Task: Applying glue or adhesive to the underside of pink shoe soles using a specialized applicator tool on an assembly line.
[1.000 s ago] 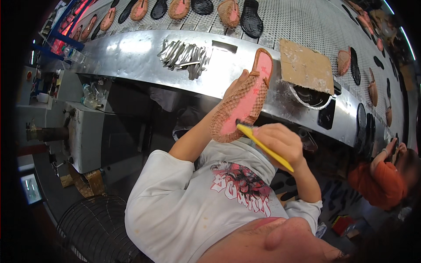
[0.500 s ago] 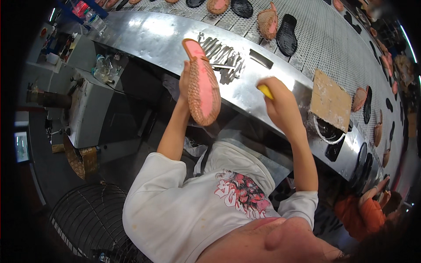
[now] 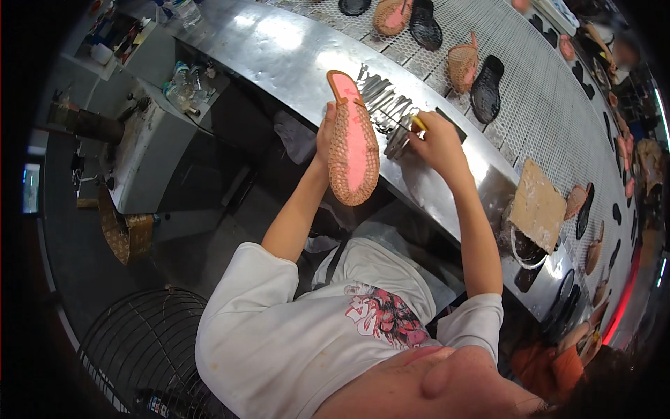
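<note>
My left hand is closed around the side of a brown woven shoe upper, whose pink underside faces up. Its narrow end points toward the far side of the bench, and most of my left fingers are hidden behind it. My right hand grips a tool with a yellow handle; the tool's working end is hard to make out. That hand is low over a pile of thin grey metal strips on the shiny metal bench, just right of the shoe upper.
Beyond the bench runs a mesh conveyor with black soles and more woven uppers. At right, a stained cardboard piece covers a container with a white handle. A wire-cage fan stands lower left; someone in orange is lower right.
My right hand has come left and down to the metal strips with the yellow-handled tool. The shoe upper stays in my left hand, and the whole view has shifted a little.
</note>
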{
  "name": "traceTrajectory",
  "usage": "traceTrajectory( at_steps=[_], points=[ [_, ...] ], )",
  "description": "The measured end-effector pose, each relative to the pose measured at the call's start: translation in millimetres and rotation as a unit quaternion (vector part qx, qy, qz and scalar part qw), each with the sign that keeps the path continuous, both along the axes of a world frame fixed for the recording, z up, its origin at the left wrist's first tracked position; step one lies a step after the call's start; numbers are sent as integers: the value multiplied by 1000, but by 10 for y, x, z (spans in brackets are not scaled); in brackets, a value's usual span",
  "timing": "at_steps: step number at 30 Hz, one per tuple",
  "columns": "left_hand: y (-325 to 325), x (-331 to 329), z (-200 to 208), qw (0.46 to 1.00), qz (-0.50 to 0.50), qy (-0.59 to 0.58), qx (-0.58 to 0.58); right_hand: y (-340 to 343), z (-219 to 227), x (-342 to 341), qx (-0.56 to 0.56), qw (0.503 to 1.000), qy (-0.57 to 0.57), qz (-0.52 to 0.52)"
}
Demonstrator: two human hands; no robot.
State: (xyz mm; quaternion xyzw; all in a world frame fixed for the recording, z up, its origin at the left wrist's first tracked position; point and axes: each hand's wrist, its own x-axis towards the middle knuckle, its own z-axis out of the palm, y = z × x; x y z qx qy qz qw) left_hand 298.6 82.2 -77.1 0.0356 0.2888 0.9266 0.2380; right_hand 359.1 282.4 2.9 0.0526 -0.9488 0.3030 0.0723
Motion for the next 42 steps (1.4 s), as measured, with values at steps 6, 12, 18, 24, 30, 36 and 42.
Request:
traceTrajectory(
  at_steps=[6, 12, 18, 24, 30, 36, 42],
  points=[
    [74, 219, 122, 997, -70, -40, 14, -229, 519, 490, -232, 970, 25, -70],
    [291, 547, 466, 973, -49, 178, -140, -299, 788, 795, -48, 990, 115, -59],
    [495, 721, 546, 958, -47, 232, -159, -190, 804, 1085, 6, 989, 141, -48],
    [661, 874, 689, 949, -96, 256, -158, -182, 926, 1395, 114, 991, 67, -23],
    [878, 1031, 765, 956, -136, 217, -141, -36, 998, 1652, 46, 998, 40, 19],
    [1207, 1026, 906, 935, -193, 272, -118, 348, 1102, 1955, 8, 998, 63, -21],
    [2284, 186, 1354, 898, -134, 369, -197, 1324, 1345, 2867, -489, 848, 164, -125]
  ],
)
